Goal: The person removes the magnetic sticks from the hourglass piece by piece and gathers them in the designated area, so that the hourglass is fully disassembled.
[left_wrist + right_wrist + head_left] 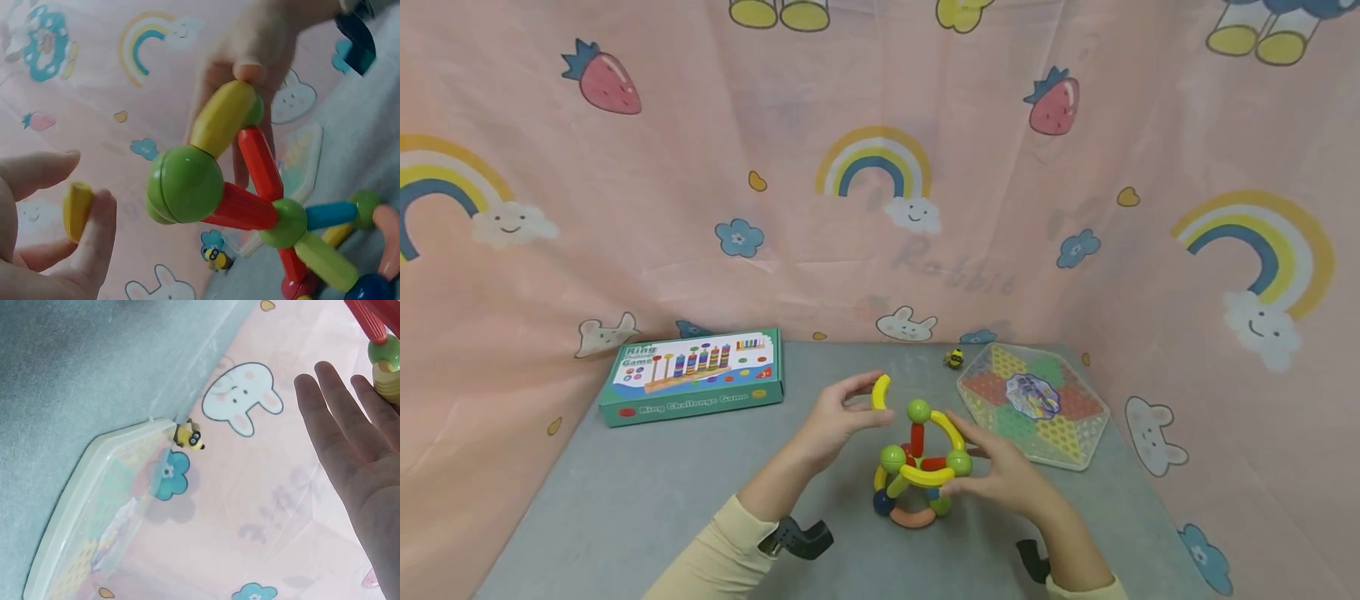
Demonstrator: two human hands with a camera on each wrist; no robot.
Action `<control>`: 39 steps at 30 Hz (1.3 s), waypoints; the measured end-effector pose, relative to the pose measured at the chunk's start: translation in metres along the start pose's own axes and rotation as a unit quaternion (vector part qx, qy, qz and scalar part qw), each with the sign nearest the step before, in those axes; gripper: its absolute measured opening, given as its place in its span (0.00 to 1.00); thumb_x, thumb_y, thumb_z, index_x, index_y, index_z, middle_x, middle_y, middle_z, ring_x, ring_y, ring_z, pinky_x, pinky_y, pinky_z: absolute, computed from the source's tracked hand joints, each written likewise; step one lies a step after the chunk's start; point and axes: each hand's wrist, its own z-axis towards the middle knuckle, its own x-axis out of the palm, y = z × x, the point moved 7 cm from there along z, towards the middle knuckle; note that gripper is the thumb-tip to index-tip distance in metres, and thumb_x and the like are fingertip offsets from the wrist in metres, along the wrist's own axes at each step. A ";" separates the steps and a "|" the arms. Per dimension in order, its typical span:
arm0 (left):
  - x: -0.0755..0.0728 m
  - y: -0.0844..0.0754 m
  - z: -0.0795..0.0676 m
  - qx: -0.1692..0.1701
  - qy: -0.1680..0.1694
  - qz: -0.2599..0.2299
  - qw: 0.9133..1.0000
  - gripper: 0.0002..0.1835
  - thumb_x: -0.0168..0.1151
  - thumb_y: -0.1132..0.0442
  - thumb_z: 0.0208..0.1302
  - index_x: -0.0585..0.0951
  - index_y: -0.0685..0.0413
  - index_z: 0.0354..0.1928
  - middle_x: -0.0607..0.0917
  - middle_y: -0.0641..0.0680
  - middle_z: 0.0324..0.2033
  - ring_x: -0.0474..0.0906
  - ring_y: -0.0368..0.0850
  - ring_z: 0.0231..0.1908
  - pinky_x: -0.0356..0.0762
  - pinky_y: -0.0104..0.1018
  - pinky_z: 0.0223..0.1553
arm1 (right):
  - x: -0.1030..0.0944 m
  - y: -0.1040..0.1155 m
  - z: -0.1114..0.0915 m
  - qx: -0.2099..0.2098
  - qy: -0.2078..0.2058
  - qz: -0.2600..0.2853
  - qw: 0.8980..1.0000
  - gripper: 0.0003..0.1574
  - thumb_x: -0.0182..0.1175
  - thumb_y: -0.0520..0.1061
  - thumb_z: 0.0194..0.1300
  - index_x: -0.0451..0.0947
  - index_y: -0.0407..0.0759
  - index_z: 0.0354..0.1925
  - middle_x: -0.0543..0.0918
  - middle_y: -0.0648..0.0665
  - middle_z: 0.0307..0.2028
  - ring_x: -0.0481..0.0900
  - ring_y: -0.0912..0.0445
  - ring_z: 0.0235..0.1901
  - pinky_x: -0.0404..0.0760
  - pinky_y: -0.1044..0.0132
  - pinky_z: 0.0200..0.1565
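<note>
My left hand [835, 417] pinches a loose yellow curved stick [880, 392] between thumb and fingers, raised just left of a toy frame of magnetic balls and sticks [917, 440]. The frame stands on the table, with green balls above and a dark blue ball [883, 502] low at its left. Red sticks meet at its middle, and a yellow curved stick [927, 477] spans the front. My right hand [1003, 471] steadies the frame at its right green ball [958, 462], thumb in front and fingers behind. In the left wrist view, the pinched stick [76, 212] stays apart from the nearest green ball [187, 184].
A green Ring Challenge Game box [700, 379] lies at the back left. A hexagonal board in a clear case [1075, 446] sits at the back right, a small bee figure [954, 358] beside it. Behind the grey table [625, 508] hangs a pink printed curtain [820, 275].
</note>
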 end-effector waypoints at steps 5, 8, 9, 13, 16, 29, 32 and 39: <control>-0.003 0.002 -0.002 -0.016 0.012 -0.038 0.999 0.37 0.68 0.70 0.63 0.66 0.54 0.73 0.75 0.62 0.65 0.84 0.52 0.55 0.68 0.53 0.68 | -0.001 -0.001 0.001 -0.002 -0.001 -0.008 1.000 0.64 0.77 0.61 0.52 0.56 0.50 0.78 0.62 0.41 0.76 0.65 0.40 0.72 0.72 0.38 0.63; -0.006 0.003 -0.004 -0.009 0.021 -0.035 0.999 0.38 0.69 0.71 0.62 0.67 0.51 0.73 0.73 0.60 0.68 0.84 0.52 0.55 0.75 0.48 0.63 | -0.001 -0.001 0.001 -0.005 -0.001 -0.006 1.000 0.64 0.77 0.60 0.52 0.56 0.49 0.78 0.62 0.41 0.76 0.65 0.40 0.72 0.72 0.38 0.63; -0.007 0.004 -0.005 -0.003 0.023 -0.031 0.999 0.39 0.69 0.71 0.62 0.67 0.50 0.74 0.70 0.58 0.70 0.84 0.52 0.55 0.77 0.45 0.61 | -0.001 -0.001 0.001 -0.006 0.000 -0.003 1.000 0.64 0.77 0.60 0.52 0.56 0.49 0.78 0.62 0.41 0.76 0.65 0.40 0.72 0.72 0.38 0.63; -0.018 0.004 -0.011 0.017 0.022 -0.011 1.000 0.43 0.71 0.72 0.59 0.65 0.47 0.75 0.65 0.57 0.71 0.84 0.53 0.54 0.82 0.39 0.55 | -0.001 0.000 0.000 -0.009 0.005 0.004 1.000 0.64 0.77 0.59 0.52 0.56 0.49 0.79 0.62 0.41 0.76 0.64 0.40 0.73 0.72 0.37 0.64; -0.031 0.006 -0.017 0.026 0.006 0.024 0.999 0.45 0.72 0.73 0.57 0.65 0.47 0.75 0.67 0.59 0.69 0.82 0.52 0.53 0.82 0.37 0.53 | -0.001 0.001 0.000 -0.007 0.007 0.004 1.000 0.64 0.77 0.59 0.52 0.55 0.49 0.79 0.61 0.41 0.76 0.63 0.40 0.73 0.71 0.37 0.64; -0.111 0.047 -0.045 0.008 -0.080 0.257 0.963 0.42 0.78 0.68 0.50 0.73 0.51 0.70 0.77 0.55 0.61 0.74 0.51 0.55 0.79 0.47 0.55 | 0.002 0.002 0.001 -0.009 0.016 -0.006 1.000 0.64 0.76 0.60 0.54 0.54 0.50 0.79 0.61 0.43 0.77 0.64 0.41 0.73 0.72 0.38 0.64; -0.129 0.059 -0.050 -0.003 -0.091 0.309 0.947 0.43 0.78 0.68 0.50 0.73 0.53 0.70 0.77 0.55 0.60 0.73 0.51 0.54 0.79 0.50 0.54 | 0.003 0.001 0.001 0.001 0.017 -0.004 1.000 0.64 0.75 0.61 0.54 0.53 0.51 0.79 0.60 0.42 0.77 0.64 0.40 0.73 0.71 0.38 0.64; -0.156 0.086 -0.064 -0.037 -0.087 0.357 0.929 0.43 0.80 0.67 0.48 0.73 0.56 0.69 0.78 0.56 0.61 0.75 0.54 0.57 0.76 0.56 0.58 | -0.001 0.000 0.001 0.007 0.008 -0.002 1.000 0.65 0.76 0.60 0.54 0.53 0.49 0.79 0.61 0.41 0.77 0.65 0.40 0.72 0.71 0.38 0.64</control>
